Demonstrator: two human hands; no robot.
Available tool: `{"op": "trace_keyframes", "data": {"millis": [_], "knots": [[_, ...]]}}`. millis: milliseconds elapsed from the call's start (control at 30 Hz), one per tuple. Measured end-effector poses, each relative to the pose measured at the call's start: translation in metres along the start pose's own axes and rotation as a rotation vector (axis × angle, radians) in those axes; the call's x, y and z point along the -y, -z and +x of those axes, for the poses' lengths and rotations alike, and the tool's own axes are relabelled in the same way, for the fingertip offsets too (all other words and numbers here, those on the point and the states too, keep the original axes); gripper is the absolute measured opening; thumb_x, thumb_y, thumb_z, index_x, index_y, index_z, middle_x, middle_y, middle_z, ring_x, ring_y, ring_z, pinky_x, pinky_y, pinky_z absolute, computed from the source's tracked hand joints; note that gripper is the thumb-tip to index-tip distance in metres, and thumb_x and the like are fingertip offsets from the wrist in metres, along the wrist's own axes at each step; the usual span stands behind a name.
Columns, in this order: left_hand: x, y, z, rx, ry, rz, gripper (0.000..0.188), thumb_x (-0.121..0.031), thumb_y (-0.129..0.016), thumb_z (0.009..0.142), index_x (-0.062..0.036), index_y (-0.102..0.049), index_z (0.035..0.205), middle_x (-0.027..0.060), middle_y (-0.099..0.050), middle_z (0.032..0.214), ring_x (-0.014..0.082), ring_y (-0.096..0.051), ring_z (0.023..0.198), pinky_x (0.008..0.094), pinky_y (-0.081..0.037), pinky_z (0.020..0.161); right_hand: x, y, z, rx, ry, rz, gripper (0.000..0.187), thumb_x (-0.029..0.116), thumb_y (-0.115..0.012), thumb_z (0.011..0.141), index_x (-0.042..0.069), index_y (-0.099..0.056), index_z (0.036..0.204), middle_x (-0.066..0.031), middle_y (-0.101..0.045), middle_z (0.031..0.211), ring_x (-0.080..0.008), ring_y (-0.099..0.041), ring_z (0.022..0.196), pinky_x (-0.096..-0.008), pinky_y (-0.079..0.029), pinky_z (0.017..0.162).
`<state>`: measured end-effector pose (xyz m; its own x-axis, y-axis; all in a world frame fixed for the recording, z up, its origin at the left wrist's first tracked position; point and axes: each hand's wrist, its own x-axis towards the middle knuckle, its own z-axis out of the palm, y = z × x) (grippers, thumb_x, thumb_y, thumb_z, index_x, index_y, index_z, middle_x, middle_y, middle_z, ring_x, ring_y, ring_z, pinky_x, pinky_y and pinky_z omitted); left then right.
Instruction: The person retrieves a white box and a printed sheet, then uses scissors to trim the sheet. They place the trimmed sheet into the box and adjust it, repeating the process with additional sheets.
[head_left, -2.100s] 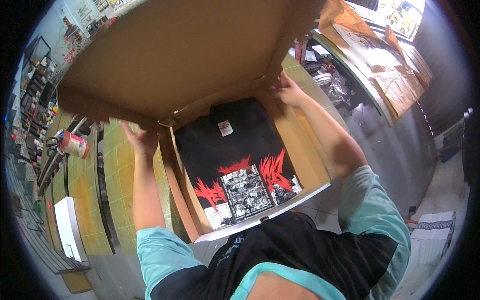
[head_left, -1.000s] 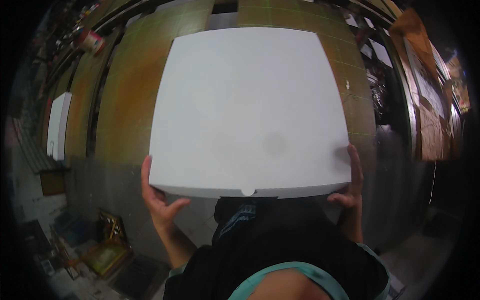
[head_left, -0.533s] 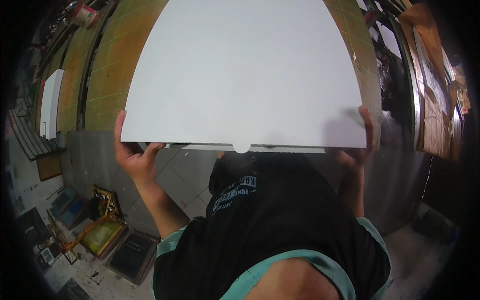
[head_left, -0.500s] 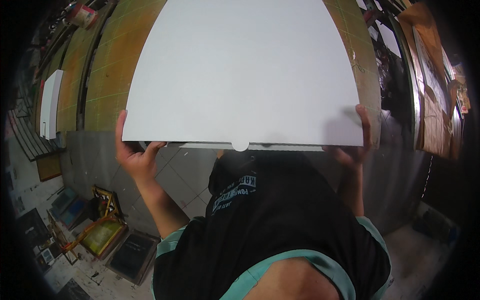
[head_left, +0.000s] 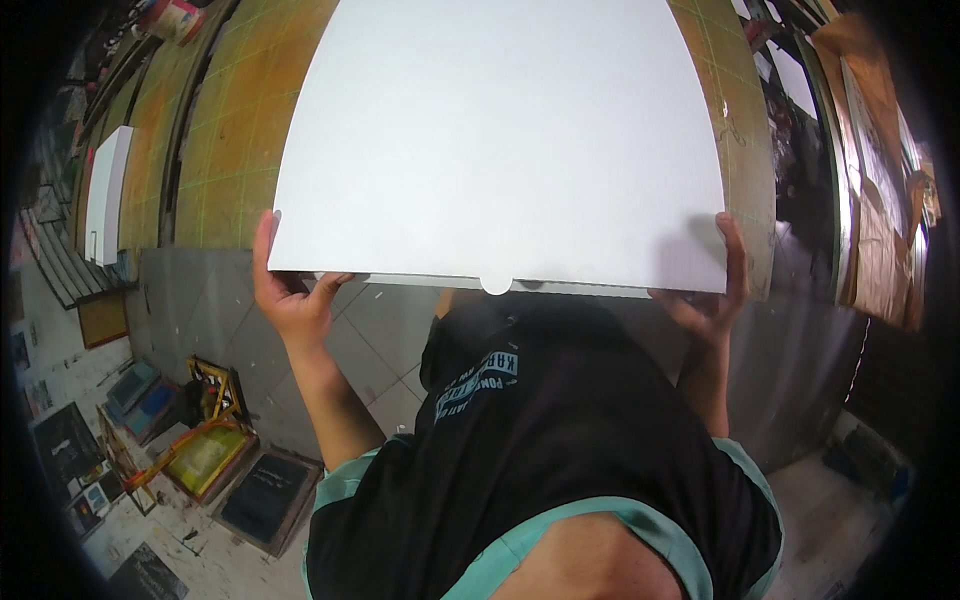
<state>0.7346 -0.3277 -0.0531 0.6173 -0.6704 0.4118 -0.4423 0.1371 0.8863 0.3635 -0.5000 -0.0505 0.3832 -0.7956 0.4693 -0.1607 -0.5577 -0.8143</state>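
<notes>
A large flat white cardboard box (head_left: 510, 140) spans the middle of the view, its lid shut and a small rounded tab at the centre of its near edge. My left hand (head_left: 298, 300) grips the near left corner, with fingers along the side and the thumb at the front edge. At the near right corner my right hand (head_left: 712, 295) holds the box the same way. Fingertips under the box are hidden on both sides. Beneath it lies a yellow-brown work table (head_left: 235, 130) marked with green grid lines.
Farther left, a smaller white box (head_left: 103, 195) rests on another table section. Brown paper (head_left: 875, 200) hangs over flat sheets at the right. Framed screens (head_left: 208, 458) and a dark framed panel (head_left: 262, 500) lean or lie on the floor at lower left. A red-and-white container (head_left: 172, 18) stands at far left.
The view has turned slightly, so the surroundings have shifted. The box's left corner and my left hand appear farther right and a little higher. Both hands keep their hold.
</notes>
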Motion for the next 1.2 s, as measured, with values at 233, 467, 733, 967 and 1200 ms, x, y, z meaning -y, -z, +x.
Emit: {"op": "trace_keyframes", "data": {"millis": [233, 467, 733, 967, 1200], "knots": [[0.006, 0.004, 0.0, 0.073, -0.125, 0.124, 0.086, -0.026, -0.084, 0.065, 0.0004, -0.04, 0.133, 0.0116, -0.05, 0.126, 0.0195, -0.05, 0.113, 0.028, -0.041, 0.089, 0.016, -0.013, -0.011, -0.114, -0.263, 0.028, 0.078, 0.018, -0.079, 0.057, -0.002, -0.047, 0.125, -0.0158, -0.058, 0.112, -0.0241, -0.057, 0.104, -0.0363, -0.042, 0.092], [0.012, 0.008, 0.004, 0.087, 0.031, -0.403, 0.048, -0.02, -0.052, 0.091, 0.0029, -0.041, 0.131, 0.0156, -0.044, 0.134, 0.0223, -0.044, 0.122, 0.0316, -0.037, 0.096, 0.045, -0.013, -0.006, -0.214, -0.287, -0.237, 0.067, 0.046, -0.063, 0.076, 0.0, -0.053, 0.124, -0.0165, -0.052, 0.125, -0.0272, -0.043, 0.122, -0.0389, -0.029, 0.103], [-0.008, 0.004, 0.004, 0.048, 0.241, -0.47, 0.041, -0.004, -0.046, 0.091, 0.0046, -0.042, 0.131, 0.0147, -0.046, 0.132, 0.0186, -0.044, 0.121, 0.031, -0.035, 0.1, 0.049, -0.038, -0.009, -0.393, -0.362, -0.177, 0.046, 0.021, -0.056, 0.087, -0.002, -0.05, 0.126, -0.0172, -0.046, 0.133, -0.0255, -0.04, 0.126, -0.0364, -0.028, 0.105], [-0.001, 0.004, 0.0, -0.002, 0.349, -0.586, 0.045, -0.002, -0.052, 0.088, 0.0046, -0.04, 0.131, 0.0147, -0.044, 0.134, 0.0178, -0.043, 0.122, 0.0294, -0.037, 0.098, 0.039, -0.043, -0.015, -0.422, -0.308, -0.172, 0.049, 0.016, -0.056, 0.086, -0.005, -0.044, 0.129, -0.0206, -0.043, 0.134, -0.0277, -0.039, 0.126, -0.0365, -0.033, 0.103], [0.005, 0.004, -0.004, -0.034, 0.417, -0.631, 0.046, -0.001, -0.052, 0.087, 0.0047, -0.04, 0.131, 0.014, -0.045, 0.133, 0.0182, -0.044, 0.121, 0.0305, -0.037, 0.098, 0.037, -0.049, -0.018, -0.406, -0.283, -0.033, 0.052, 0.004, -0.057, 0.084, -0.009, -0.037, 0.13, -0.0211, -0.043, 0.131, -0.025, -0.042, 0.122, -0.0335, -0.038, 0.098]]}}
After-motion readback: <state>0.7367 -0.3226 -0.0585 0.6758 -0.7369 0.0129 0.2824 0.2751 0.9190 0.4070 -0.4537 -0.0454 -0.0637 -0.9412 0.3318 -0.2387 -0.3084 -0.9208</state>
